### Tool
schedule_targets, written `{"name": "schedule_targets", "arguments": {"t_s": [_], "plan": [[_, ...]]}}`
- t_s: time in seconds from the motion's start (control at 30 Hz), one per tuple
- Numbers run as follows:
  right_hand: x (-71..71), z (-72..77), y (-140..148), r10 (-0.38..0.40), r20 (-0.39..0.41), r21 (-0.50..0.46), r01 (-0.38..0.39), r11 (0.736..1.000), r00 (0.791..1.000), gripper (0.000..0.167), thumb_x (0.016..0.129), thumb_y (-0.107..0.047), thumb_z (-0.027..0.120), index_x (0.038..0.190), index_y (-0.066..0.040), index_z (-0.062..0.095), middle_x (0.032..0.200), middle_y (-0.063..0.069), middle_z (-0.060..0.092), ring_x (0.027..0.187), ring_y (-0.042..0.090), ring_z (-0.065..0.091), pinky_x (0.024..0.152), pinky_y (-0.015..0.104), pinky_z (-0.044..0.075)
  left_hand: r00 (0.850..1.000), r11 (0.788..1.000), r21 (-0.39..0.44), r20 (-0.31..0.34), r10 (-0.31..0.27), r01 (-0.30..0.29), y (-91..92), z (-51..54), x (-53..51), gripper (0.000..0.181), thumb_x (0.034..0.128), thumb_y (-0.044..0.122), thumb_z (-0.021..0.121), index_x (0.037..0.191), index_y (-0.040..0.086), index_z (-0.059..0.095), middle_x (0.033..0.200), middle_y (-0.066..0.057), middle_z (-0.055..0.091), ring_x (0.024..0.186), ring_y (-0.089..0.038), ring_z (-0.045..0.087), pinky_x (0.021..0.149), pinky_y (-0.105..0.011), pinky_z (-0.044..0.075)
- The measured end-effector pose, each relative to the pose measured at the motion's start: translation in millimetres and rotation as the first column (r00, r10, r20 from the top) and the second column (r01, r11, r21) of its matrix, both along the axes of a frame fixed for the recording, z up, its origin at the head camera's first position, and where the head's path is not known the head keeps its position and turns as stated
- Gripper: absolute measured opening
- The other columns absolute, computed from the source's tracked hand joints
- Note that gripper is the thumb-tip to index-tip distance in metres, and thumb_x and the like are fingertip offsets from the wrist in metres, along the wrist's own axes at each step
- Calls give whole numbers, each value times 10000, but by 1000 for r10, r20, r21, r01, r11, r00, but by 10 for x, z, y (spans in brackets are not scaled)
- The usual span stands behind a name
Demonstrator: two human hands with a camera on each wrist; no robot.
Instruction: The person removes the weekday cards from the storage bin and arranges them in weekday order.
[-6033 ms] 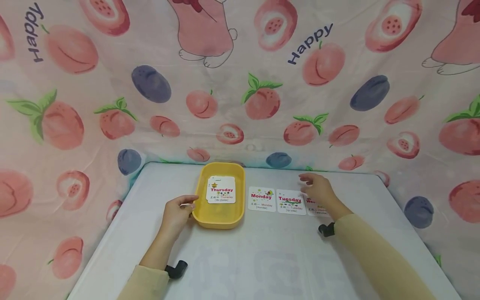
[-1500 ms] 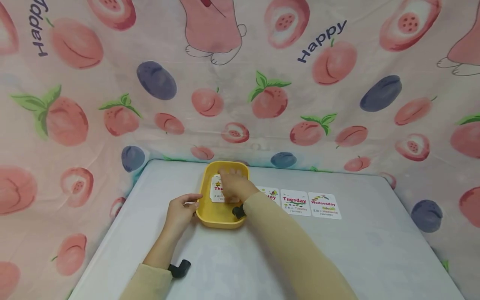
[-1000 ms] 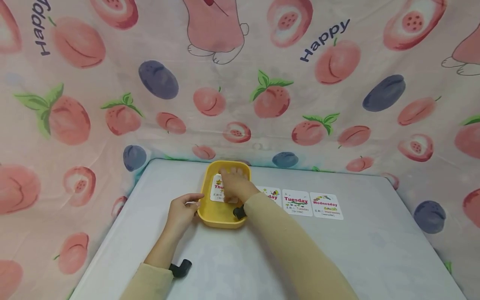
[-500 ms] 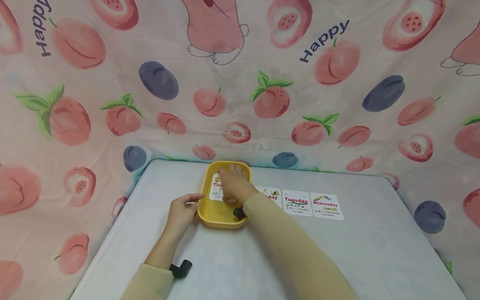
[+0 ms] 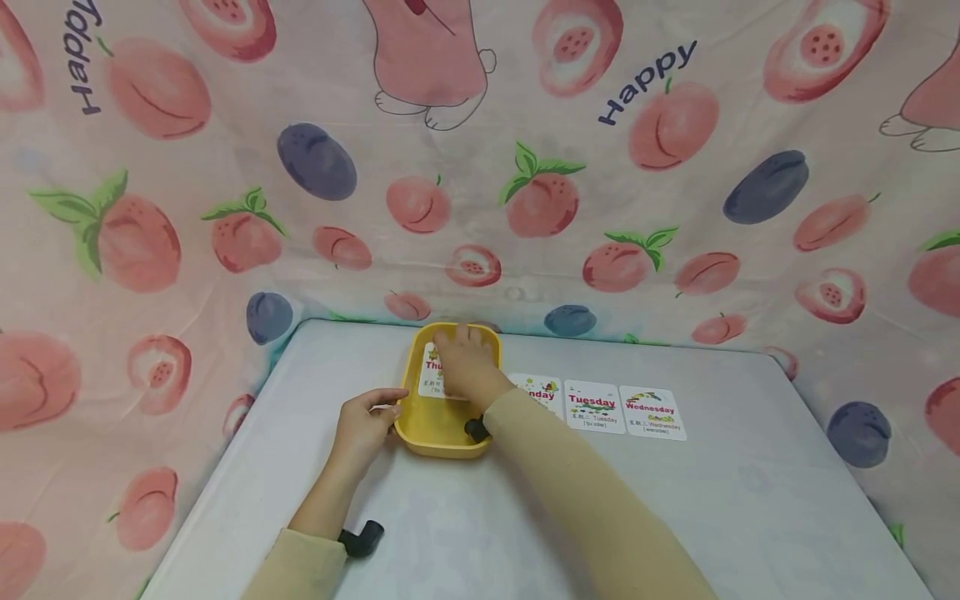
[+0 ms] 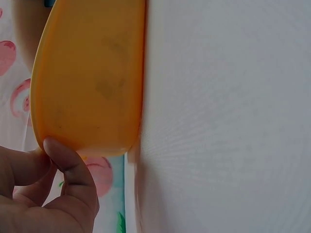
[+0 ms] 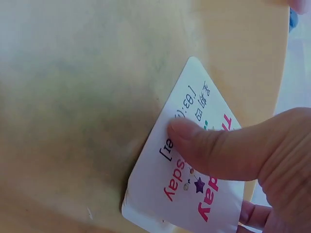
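Observation:
A yellow tray [image 5: 435, 437] lies on the white table. My left hand [image 5: 362, 429] pinches its left rim; the left wrist view shows thumb and finger meeting at the edge of the tray [image 6: 92, 77]. Inside the tray is a white card printed "Thursday" [image 5: 431, 379], partly covered by my right hand [image 5: 474, 367]. The right wrist view has the thumb [image 7: 209, 148] lying across the face of the Thursday card [image 7: 155, 189], with fingertips at its far edge. A second card edge seems to show beneath it.
Right of the tray, three cards form a row: Monday [image 5: 542, 392], partly behind the right sleeve, then Tuesday [image 5: 592, 407] and Wednesday [image 5: 651, 413]. A fruit-patterned cloth [image 5: 517, 275] hangs behind the table [image 5: 450, 533].
The right hand has gone from the Wednesday card into the tray. Over the last second the Thursday card has shifted slightly toward the tray's back. The left hand stays on the rim.

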State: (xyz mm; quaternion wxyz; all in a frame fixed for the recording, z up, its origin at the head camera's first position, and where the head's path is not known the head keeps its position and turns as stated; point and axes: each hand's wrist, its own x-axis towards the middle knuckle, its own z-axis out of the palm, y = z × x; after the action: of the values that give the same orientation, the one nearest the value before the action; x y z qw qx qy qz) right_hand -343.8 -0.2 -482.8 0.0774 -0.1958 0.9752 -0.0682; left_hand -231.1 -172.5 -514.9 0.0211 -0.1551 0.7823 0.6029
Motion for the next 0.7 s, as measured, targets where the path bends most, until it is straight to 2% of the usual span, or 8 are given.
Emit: {"name": "schedule_targets", "arguments": {"t_s": [0.1,0.23,0.47,0.7], "plan": [[-10,-5,-8,-5,-16,-7,5,1000,1000,676,952,-141,772,1538,-245,451,1459,193,450,1340,374,473,1139,558,502,1000,1000,-2,5,3,-3,2,0,2,300,1036,17,619,1287,80,770,1263,-162,678,892,-192,641,726,-276,584],[-39,-20,-15,-4,-46,-10,4,1000,999,671,951,-118,766,1539,-245,470,1451,198,467,1299,360,513,1072,499,562,1000,1000,-4,10,4,-4,6,9,7,302,1038,23,616,1294,83,767,1284,-163,681,905,-198,641,732,-277,582],[-86,-13,7,-19,-52,-46,17,999,998,605,975,-104,747,1524,-244,537,1471,174,490,1315,344,502,1153,467,517,1000,1000,-7,20,-3,3,8,27,15,306,1046,39,615,1307,102,762,1285,-153,666,920,-211,638,755,-291,580],[-98,50,40,-39,-65,-108,31,994,997,492,968,-80,758,1424,-222,640,1429,132,519,1256,306,516,1123,446,497,1000,1000,-8,22,-5,5,6,23,13,306,1049,38,616,1309,108,761,1301,-157,676,932,-218,639,764,-291,581]]}}
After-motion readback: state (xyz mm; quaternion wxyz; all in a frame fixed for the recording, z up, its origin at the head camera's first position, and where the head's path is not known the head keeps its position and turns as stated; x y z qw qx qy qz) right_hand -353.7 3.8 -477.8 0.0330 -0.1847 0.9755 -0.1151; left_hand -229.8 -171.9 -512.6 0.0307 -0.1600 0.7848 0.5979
